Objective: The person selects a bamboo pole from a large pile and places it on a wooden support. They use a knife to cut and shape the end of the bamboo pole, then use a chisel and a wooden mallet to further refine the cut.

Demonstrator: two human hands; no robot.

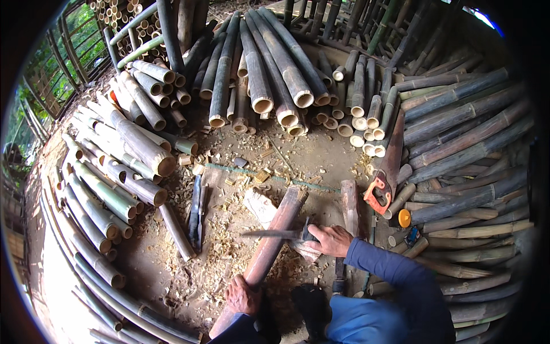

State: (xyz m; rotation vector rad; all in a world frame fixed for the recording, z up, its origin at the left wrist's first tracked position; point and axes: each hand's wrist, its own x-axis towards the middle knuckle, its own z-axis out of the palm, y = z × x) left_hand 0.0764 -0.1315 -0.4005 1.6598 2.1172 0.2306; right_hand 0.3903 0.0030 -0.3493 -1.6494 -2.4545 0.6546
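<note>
A reddish-brown bamboo pole [276, 237] slants from the lower edge up to the middle, its far end rough and pale. My left hand [242, 295] is closed around its near part. In my right hand [330, 239] is a knife [269, 234], its dark handle in the closed fingers and its blade pointing left across the pole. Whether the edge bites into the surface cannot be made out. Beneath the pole lies a whitish block or bundle [260, 207], partly covered.
Pale shavings [220, 252] litter the ground. Stacked bamboo poles [281, 74] fan out behind, with more bamboo [470, 114] at right and bamboo [109, 172] at left. An orange-handled saw [379, 194] leans at right, near a yellow disc [404, 218]. Dark long tools [196, 215] lie left.
</note>
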